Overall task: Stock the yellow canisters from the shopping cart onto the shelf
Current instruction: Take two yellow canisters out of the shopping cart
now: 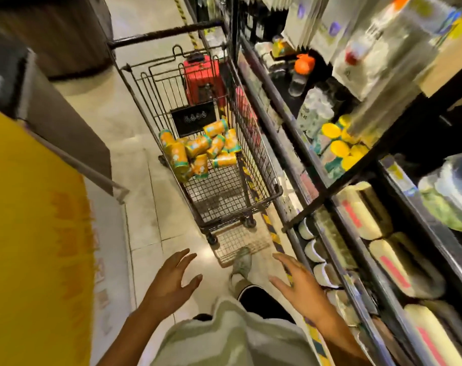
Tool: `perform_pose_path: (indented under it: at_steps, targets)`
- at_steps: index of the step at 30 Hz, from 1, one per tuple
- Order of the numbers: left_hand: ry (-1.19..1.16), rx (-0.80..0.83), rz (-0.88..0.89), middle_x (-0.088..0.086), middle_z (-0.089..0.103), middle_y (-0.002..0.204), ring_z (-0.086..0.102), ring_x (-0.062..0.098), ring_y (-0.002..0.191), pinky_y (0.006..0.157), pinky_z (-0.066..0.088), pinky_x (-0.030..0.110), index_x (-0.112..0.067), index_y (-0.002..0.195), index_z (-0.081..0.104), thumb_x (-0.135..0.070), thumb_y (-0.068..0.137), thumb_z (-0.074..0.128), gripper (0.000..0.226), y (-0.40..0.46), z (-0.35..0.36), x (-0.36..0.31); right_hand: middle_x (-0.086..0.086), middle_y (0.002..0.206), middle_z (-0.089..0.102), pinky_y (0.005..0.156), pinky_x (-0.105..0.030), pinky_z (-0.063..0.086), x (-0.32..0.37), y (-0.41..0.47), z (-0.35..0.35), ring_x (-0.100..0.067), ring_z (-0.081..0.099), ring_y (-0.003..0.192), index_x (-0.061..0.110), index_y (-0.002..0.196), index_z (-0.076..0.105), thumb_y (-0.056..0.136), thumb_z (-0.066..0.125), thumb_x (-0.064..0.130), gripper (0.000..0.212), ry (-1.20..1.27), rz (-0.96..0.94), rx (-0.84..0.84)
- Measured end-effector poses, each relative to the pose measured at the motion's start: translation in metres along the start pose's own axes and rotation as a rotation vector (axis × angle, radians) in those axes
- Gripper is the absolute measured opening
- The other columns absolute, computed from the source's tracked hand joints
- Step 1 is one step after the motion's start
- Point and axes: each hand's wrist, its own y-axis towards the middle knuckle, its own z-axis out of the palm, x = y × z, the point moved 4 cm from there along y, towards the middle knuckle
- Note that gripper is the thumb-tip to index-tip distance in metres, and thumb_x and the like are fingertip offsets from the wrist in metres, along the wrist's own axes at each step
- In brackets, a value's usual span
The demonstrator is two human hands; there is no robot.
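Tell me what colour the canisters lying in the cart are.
Yellow-orange with teal bands at the ends, seen in the head view: the canisters lie heaped in the shopping cart.

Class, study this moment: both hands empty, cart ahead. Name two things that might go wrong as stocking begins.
1. The yellow canisters lie jumbled in the shopping cart; lifting one may set others rolling.
2. The cart sits beyond the left hand and right hand, and its low frame near the foot might trip the person.

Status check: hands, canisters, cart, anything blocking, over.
Left hand and right hand open, empty. Yellow canisters piled lying in shopping cart ahead. Shelf on right, yellow lids showing. Floor path unobstructed.
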Motion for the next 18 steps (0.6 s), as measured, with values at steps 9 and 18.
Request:
perform_pose_path:
  at_steps: [9,18]
  targets:
    - [-0.048,-0.086,-0.165,-0.006,0.032,0.159,0.025,0.015,0.147,0.118,0.019,0.026,-0.03,0.148,0.04,-0.059,0.09,0.051,0.066,0.084,-0.061,-0.009,0.009,0.146,0.047,0.113,-0.023,0.032,0.041,0.154,-0.043,-0.011,0.041,0.137,0.031,0.144,0.044,0.077,0.042,0.081,0.084,0.004,-0.106,0.191]
    - [-0.109,-0.112,-0.177,-0.006,0.028,0.159,0.021,0.013,0.147,0.118,0.017,0.025,-0.028,0.15,0.037,-0.051,0.094,0.054,0.063,0.169,-0.094,-0.016,0.0,0.154,0.04,0.118,-0.038,0.03,0.091,0.27,-0.056,-0.022,0.033,0.144,0.025,0.149,0.04,0.094,0.057,0.052,0.064,-0.13,-0.122,0.392]
